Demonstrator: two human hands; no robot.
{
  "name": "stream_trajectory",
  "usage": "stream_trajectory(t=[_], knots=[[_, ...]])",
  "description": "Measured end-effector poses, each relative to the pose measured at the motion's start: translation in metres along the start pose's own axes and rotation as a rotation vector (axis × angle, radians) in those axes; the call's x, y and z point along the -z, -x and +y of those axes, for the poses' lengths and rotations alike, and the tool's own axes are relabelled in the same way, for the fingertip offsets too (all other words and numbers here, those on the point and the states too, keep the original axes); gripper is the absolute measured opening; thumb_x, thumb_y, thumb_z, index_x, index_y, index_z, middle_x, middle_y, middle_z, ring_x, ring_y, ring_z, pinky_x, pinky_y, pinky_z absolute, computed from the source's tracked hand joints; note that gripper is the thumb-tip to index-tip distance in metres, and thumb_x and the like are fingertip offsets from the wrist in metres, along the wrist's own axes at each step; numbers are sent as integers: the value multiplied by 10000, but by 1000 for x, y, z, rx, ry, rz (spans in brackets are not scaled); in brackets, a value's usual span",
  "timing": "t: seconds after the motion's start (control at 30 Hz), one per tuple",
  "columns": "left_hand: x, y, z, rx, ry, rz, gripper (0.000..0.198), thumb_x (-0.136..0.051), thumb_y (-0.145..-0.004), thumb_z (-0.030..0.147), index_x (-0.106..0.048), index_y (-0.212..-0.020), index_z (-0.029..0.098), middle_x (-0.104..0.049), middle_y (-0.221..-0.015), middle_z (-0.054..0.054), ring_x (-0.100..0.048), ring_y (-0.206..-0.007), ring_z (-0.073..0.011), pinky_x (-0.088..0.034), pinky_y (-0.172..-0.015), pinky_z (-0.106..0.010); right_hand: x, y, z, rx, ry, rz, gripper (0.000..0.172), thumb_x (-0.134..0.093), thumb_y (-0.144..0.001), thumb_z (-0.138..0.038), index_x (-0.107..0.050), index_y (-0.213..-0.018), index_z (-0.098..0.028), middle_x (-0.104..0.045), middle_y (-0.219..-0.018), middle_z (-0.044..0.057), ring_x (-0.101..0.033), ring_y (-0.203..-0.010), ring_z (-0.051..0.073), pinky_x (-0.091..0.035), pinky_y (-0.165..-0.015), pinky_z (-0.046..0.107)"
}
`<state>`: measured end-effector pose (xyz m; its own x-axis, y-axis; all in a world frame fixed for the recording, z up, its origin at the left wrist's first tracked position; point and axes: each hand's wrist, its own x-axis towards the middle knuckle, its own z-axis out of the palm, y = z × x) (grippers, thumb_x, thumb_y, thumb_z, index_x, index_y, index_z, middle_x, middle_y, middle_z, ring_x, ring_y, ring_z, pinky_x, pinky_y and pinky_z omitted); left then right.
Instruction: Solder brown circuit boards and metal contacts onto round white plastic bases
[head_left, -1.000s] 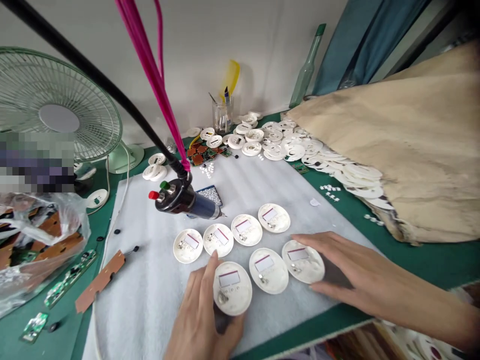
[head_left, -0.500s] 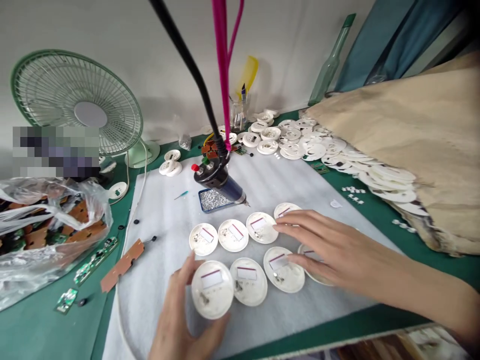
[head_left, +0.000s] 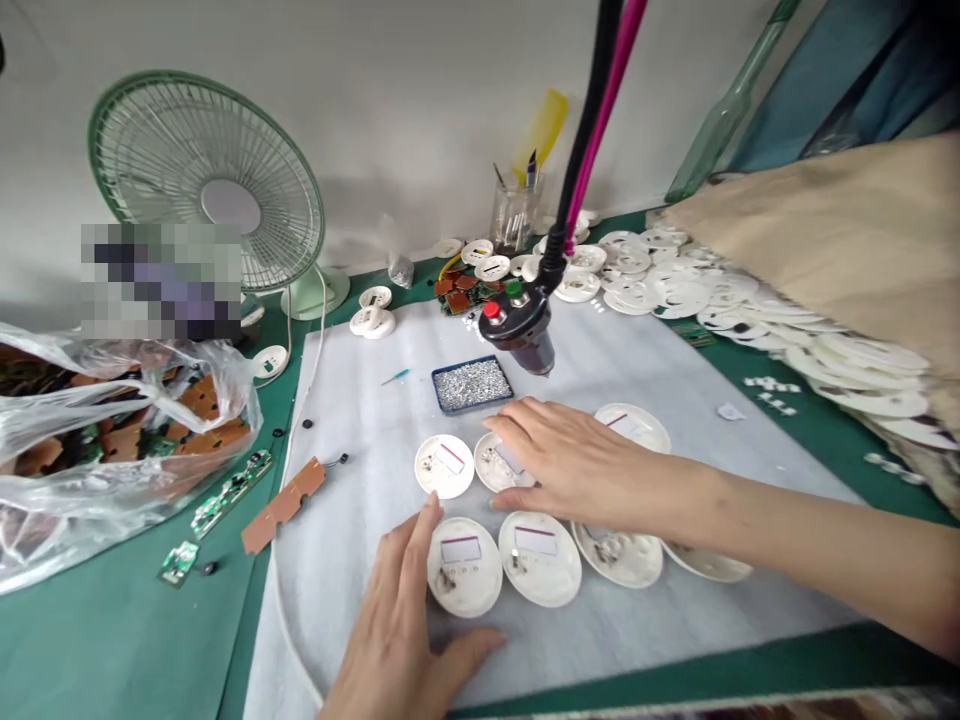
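Several round white discs with small labels lie in two rows on the grey mat point(head_left: 360, 420). My left hand point(head_left: 412, 610) is beside the leftmost front disc point(head_left: 465, 585), its thumb and fingers apart around the edge. My right hand point(head_left: 562, 465) reaches over the back row, fingers spread above a labelled disc point(head_left: 491, 467), and hides part of the row. The leftmost back disc point(head_left: 444, 467) lies uncovered. Above hangs a dark electric screwdriver point(head_left: 529, 340) on a black cable, its tip over the mat. Behind the discs is a blue tray of small metal pieces point(head_left: 472, 386).
A green fan point(head_left: 231, 205) stands at the back left, near a plastic bag of circuit boards point(head_left: 135, 450). Brown and green boards point(head_left: 285, 505) lie left of the discs. White discs point(head_left: 720, 290) are heaped at the back right beside a beige cloth point(head_left: 847, 220).
My right hand has moved left along the back row. My left hand has shifted slightly relative to the front disc. The view has turned, and the screwdriver hangs farther right and more upright.
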<state>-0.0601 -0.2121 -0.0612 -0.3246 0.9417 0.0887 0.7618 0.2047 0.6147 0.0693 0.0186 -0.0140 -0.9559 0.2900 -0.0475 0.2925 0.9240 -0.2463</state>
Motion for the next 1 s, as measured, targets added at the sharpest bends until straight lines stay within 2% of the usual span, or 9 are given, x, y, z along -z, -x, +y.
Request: stream_trajectory(t=[0.13,0.27,0.4,0.47,0.53,0.63,0.8,0.9,1.0], knots=[[7,1,1,21,69,22,918,-681,-842,205,-144,-1571,358,-574,-1357,-111,-621,-1182,-288,-574,-969,-481,3,-4,6,84,-44,-71,526,-651,-866,-425,-540,-1286,-128,-518,-1298,125,-542,-1156,244,-517,-979,438],[26,14,-13,99,58,107,751,-622,-899,293,-237,-1543,320,-599,-1338,-117,-637,-1149,-288,-571,-968,-494,10,-4,12,206,-93,-166,490,-530,-944,-315,-472,-1403,-154,-419,-1479,79,-468,-1347,182,-484,-1125,345],[40,32,-36,157,-72,99,713,-593,-924,336,-236,-1542,325,-639,-1296,-98,-659,-1087,-286,-585,-929,-501,18,16,23,230,-130,-231,607,-442,-993,-371,-305,-1549,-171,-239,-1591,51,-299,-1493,172,-380,-1253,354],[46,32,-42,92,-155,67,736,-609,-916,331,-234,-1549,327,-612,-1351,-105,-625,-1168,-311,-573,-948,-514,20,34,33,168,-136,-186,582,-409,-1003,-430,-317,-1546,-245,-269,-1580,14,-353,-1466,162,-418,-1227,361],[55,20,-42,-6,-251,70,741,-618,-919,344,-245,-1558,316,-557,-1434,-119,-574,-1260,-331,-556,-979,-510,20,50,46,94,-112,-99,516,-370,-1009,-471,-404,-1495,-299,-366,-1529,-1,-458,-1384,155,-466,-1179,359],[71,-26,-33,-208,-353,37,665,-600,-948,377,-314,-1544,306,-520,-1490,-107,-525,-1336,-327,-508,-1048,-511,19,58,60,55,-86,-45,505,-364,-998,-525,-494,-1424,-286,-436,-1470,23,-519,-1309,170,-495,-1131,373],[81,-112,-22,-359,-195,-367,561,-587,-969,366,-406,-1500,333,-497,-1524,-43,-448,-1416,-258,-438,-1131,-474,22,40,60,28,-104,-165,554,-478,-947,-539,-469,-1416,-244,-423,-1474,50,-499,-1313,200,-483,-1114,411],[82,-124,-25,-321,-135,-436,554,-604,-963,375,-421,-1486,349,-573,-1447,-36,-546,-1326,-228,-490,-1079,-411,21,35,54,29,-100,-174,536,-526,-928,-484,-488,-1395,-223,-448,-1449,62,-503,-1304,207,-479,-1109,405],[74,-112,-28,-280,-194,-352,510,-560,-987,408,-425,-1472,323,-605,-1387,-67,-583,-1268,-243,-508,-1041,-439,15,32,53,25,-100,-161,538,-494,-941,-511,-492,-1392,-218,-457,-1438,70,-507,-1297,209,-485,-1098,399]])
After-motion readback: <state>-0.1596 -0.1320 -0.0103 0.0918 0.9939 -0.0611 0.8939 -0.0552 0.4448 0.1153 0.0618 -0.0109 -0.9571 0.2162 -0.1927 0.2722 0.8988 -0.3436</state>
